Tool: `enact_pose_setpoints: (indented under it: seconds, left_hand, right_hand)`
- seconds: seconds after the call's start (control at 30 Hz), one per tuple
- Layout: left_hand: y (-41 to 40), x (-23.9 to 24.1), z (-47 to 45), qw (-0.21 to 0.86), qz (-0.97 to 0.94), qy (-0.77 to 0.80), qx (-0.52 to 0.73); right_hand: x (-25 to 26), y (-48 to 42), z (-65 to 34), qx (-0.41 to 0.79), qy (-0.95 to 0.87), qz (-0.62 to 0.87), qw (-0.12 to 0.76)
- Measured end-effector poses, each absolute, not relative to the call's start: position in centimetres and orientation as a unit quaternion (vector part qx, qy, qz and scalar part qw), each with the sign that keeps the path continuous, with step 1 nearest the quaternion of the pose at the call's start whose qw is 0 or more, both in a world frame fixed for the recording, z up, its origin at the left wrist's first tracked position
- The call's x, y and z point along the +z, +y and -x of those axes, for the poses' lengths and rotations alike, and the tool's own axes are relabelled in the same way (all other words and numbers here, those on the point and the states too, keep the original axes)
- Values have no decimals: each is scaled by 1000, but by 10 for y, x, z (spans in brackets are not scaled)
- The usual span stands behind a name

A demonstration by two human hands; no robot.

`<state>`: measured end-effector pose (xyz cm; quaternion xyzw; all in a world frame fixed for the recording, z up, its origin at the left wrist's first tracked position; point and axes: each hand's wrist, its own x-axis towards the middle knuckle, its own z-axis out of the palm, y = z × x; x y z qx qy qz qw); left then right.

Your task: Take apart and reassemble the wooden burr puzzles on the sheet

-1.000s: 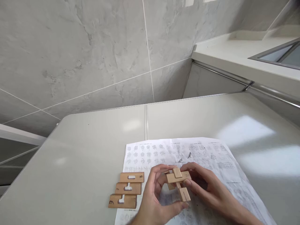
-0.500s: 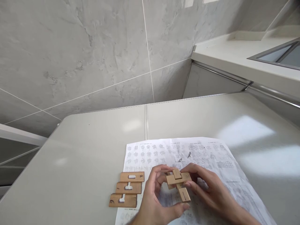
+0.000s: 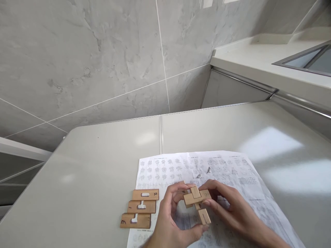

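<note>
Between my hands, above the printed sheet, is a wooden interlocking puzzle (image 3: 190, 199) made of crossed pale pieces. My left hand (image 3: 170, 217) curls round its left side, fingertips at the far end and thumb against the near block (image 3: 204, 216), which has a dark line on its end. My right hand (image 3: 229, 206) pinches the right end of the crosspiece between thumb and fingers; a dark mark shows there. The inner joints are hidden by the pieces and my fingers. Left of my left hand lie three flat slotted wooden plates (image 3: 142, 207) with handwritten marks.
A creased paper sheet (image 3: 155, 168) covered with small printed diagrams lies under my hands on the pale, glossy table (image 3: 103, 179). A seam crosses the tabletop. Beyond it stands a grey tiled wall (image 3: 116, 51), with a white counter (image 3: 240, 58) at the right.
The near block has shifted slightly toward me and sits further from the crosspiece. A bit of wood now shows past my left fingertips. The slotted plates have stayed put.
</note>
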<state>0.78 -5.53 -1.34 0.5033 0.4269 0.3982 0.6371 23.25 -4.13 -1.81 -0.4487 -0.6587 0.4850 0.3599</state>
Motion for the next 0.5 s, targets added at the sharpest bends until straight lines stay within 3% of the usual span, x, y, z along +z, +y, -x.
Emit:
enact_pose_setpoints:
  seconds: [0.3, 0.5]
  left_hand:
    - [-61, -11, -15, 588, -505, 435, 458]
    - [-53, 4, -10, 638, -486, 467, 373]
  right_hand:
    - [-20, -43, -231, 457, -670, 431, 396]
    - [-20, -48, -227, 427, -701, 397, 411]
